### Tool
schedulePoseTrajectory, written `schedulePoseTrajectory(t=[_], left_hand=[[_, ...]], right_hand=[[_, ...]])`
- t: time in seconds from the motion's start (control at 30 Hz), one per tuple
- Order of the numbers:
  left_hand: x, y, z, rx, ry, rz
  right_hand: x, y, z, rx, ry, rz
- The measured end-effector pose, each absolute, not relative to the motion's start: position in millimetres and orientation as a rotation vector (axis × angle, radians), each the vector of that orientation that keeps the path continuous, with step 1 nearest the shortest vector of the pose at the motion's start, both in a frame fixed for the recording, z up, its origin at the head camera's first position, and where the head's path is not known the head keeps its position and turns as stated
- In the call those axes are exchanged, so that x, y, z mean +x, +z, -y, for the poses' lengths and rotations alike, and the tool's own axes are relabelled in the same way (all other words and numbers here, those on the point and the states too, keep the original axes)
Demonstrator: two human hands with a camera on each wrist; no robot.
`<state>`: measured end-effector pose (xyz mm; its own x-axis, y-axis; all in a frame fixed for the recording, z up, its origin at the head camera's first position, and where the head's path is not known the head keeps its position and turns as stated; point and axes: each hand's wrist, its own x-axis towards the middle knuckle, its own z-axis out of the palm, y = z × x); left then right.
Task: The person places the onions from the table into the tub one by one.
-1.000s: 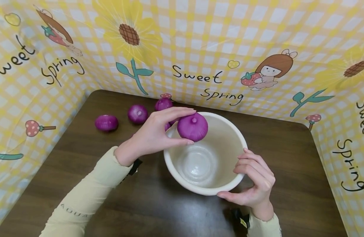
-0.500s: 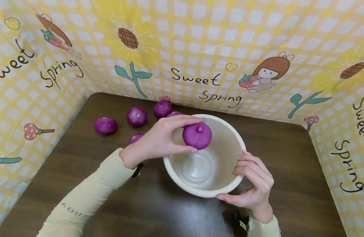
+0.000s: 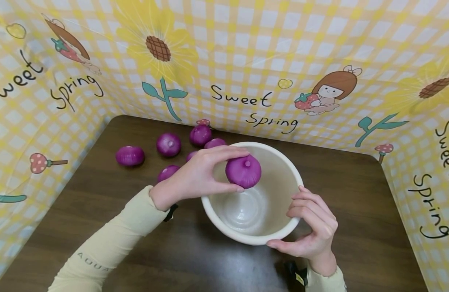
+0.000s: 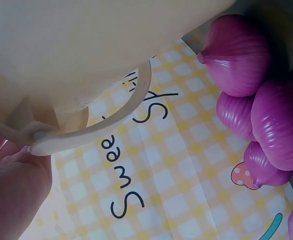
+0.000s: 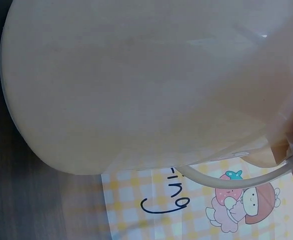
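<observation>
In the head view my left hand (image 3: 199,172) holds a purple-red onion (image 3: 243,173) between thumb and fingers, over the mouth of a white bucket (image 3: 279,194). The visible part of the bucket's floor is bare. My right hand (image 3: 314,227) grips the bucket's right rim, thumb outside and fingertips over the edge. In the left wrist view the bucket's outer wall (image 4: 86,45) and its curved handle (image 4: 119,120) hide the held onion; part of the left hand (image 4: 16,195) shows. The right wrist view is mostly filled by the bucket wall (image 5: 136,90).
Several more onions lie on the dark wooden table (image 3: 137,219) left of and behind the bucket, among them one far-left onion (image 3: 130,156) and one at the back (image 3: 200,135). A yellow checked cloth (image 3: 246,52) stands around the table's back and sides.
My left hand has carried the onion slightly right and down, further over the bucket's opening. My right hand keeps its grip on the rim.
</observation>
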<state>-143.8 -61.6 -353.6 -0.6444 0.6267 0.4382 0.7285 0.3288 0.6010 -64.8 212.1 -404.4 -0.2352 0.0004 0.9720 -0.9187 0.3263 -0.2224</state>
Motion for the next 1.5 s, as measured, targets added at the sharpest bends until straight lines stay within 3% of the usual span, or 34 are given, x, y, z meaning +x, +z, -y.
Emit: schedulePoseTrajectory(t=[1.5], left_hand=[[-148, -343, 94, -0.991, -1.396, 2.128]], right_hand=[[-67, -403, -210, 0.88, 1.112, 1.498]])
